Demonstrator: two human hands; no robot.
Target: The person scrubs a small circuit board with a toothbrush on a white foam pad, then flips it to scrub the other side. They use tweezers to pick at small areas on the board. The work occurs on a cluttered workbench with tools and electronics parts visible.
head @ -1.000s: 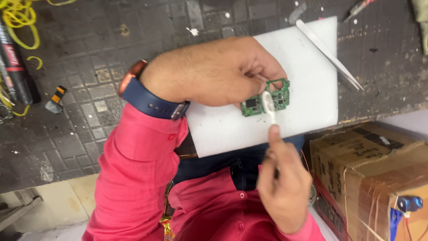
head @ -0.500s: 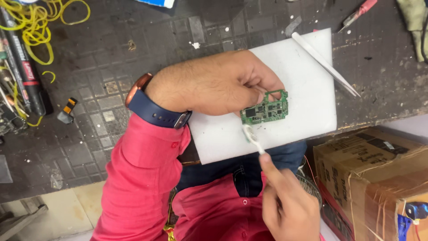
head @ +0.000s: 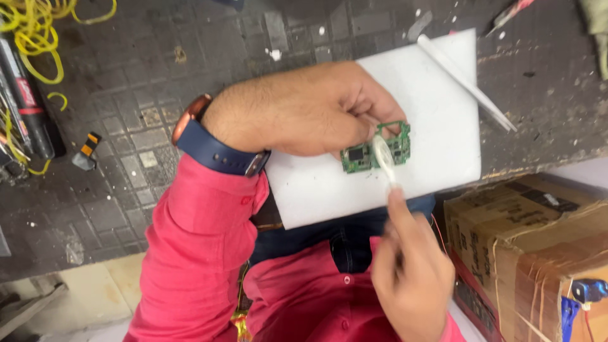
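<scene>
— While the green circuit board [head: 375,149] lies on the white foam sheet [head: 437,95], where exactly does it sit?

— Toward the sheet's near edge, about midway along it, flat on the foam. The left hand [head: 304,111] comes in from the sheet's left side, and its fingers are closed on the board's far left corner, pinning it down.

— And the white thing across the board?

— A small white brush [head: 384,159]. Its head rests on the middle of the board and the handle slants down over the sheet's near edge into the right hand [head: 411,269]. That hand is wrapped around the handle with the forefinger stretched out along it. It is blurred, so the other fingers are hard to make out, but they are curled shut on the handle.

— What else is on the foam?

— White tweezers [head: 465,82] lie slanting across the far right corner, well apart from the board, their tips running off the sheet's right edge onto the dark workbench [head: 126,139].

— And around the sheet?

— On the left wrist, a watch with a blue strap [head: 212,149] above a pink sleeve [head: 196,253]. At the bench's far left corner, yellow rubber bands [head: 31,31] and a black marker [head: 28,107]. Off the bench's near right edge stands a taped cardboard box [head: 532,253].
</scene>
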